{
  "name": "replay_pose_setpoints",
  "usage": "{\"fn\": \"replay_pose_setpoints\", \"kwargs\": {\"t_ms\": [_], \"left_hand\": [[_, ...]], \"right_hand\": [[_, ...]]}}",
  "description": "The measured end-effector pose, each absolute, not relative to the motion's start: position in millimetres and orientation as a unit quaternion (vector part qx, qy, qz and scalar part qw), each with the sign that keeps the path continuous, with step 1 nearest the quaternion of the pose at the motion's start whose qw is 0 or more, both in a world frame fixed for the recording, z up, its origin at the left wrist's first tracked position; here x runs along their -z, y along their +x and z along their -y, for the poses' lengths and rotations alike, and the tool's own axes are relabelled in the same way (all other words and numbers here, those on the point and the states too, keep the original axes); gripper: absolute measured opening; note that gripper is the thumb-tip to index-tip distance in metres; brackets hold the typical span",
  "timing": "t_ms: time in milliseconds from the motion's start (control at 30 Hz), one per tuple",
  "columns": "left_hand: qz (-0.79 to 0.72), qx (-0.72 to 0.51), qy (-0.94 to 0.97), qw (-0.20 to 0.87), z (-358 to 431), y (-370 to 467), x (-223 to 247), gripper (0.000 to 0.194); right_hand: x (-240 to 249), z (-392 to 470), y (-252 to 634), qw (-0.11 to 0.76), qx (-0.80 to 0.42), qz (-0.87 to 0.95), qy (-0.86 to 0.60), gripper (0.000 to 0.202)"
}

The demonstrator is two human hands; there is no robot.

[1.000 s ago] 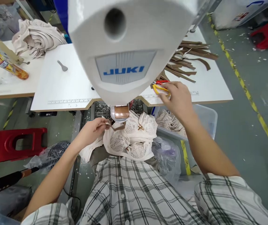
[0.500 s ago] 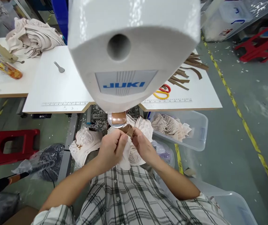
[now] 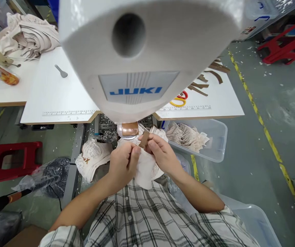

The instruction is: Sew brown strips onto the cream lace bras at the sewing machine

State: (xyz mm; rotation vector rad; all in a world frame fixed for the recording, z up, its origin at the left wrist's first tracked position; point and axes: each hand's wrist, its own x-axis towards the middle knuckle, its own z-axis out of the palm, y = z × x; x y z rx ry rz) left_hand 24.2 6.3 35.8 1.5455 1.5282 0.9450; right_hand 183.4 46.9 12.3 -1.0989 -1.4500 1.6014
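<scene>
Pinching a brown strap [image 3: 144,139] between both hands just below the sewing machine [image 3: 137,58] head: left hand [image 3: 123,163] closed on the white lace garment [image 3: 143,168] and strap end, right hand [image 3: 160,152] fingers closed on the strap's top. Step looks like aligning strap to garment; feeding it under the copper-coloured foot [image 3: 128,129] needs edges flush. Scissors [image 3: 179,99] lie near the desk's front edge.

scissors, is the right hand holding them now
No, the scissors lie on the white table, while the right hand pinches a brown strap.
</scene>
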Motion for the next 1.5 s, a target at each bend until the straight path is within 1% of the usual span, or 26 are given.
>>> {"fn": "replay_pose_setpoints", "kwargs": {"t_ms": [67, 100, 167, 233, 333, 567, 667, 800, 967, 1100, 1333, 1500], "left_hand": [[-0.611, -0.349, 0.605, 0.374, -10.2, 22.1, -35.2, 0.034], [-0.624, -0.341, 0.607, 0.354, -12.2, 19.6, -35.2, 0.032], [-0.65, -0.324, 0.63, 0.277, -16.6, 12.6, -35.2, 0.028], [-0.652, -0.292, 0.673, 0.191, -21.1, 4.9, -34.5, 0.031], [-0.636, -0.246, 0.722, 0.122, -27.7, -2.8, -32.5, 0.034], [-0.653, -0.237, 0.714, 0.084, -38.4, -6.2, -33.9, 0.034], [-0.648, -0.231, 0.724, 0.049, -40.6, -7.7, -35.8, 0.033], [-0.639, -0.231, 0.733, 0.005, -41.7, -8.6, -36.7, 0.031], [-0.63, -0.236, 0.74, -0.007, -42.9, -9.0, -36.9, 0.031], [-0.625, -0.234, 0.744, -0.005, -42.6, -8.6, -37.2, 0.031], [-0.606, -0.247, 0.755, -0.035, -40.3, -7.2, -36.3, 0.028], [-0.592, -0.246, 0.765, -0.059, -40.6, -8.4, -36.5, 0.027]], "right_hand": [[-15.9, -58.1, 177.1, 0.386, -0.594, 0.536, -0.46, 0.032], [-17.6, -65.5, 174.3, 0.398, -0.577, 0.538, -0.469, 0.028], [-20.1, -82.5, 170.4, 0.414, -0.535, 0.56, -0.478, 0.023], [-21.3, -100.3, 168.5, 0.419, -0.489, 0.595, -0.481, 0.019], [-21.5, -123.3, 167.8, 0.396, -0.438, 0.654, -0.473, 0.013], [-18.1, -153.5, 162.4, 0.334, -0.374, 0.74, -0.449, 0.011], [-17.1, -158.9, 159.4, 0.324, -0.358, 0.748, -0.455, 0.009], [-18.5, -160.7, 157.2, 0.326, -0.366, 0.741, -0.458, 0.013], [-20.5, -159.8, 156.4, 0.333, -0.409, 0.719, -0.454, 0.017], [-19.7, -159.5, 155.7, 0.358, -0.426, 0.703, -0.443, 0.011], [-15.9, -157.9, 158.4, 0.351, -0.406, 0.726, -0.43, 0.015], [-15.1, -155.7, 158.7, 0.375, -0.412, 0.712, -0.427, 0.018]]}}
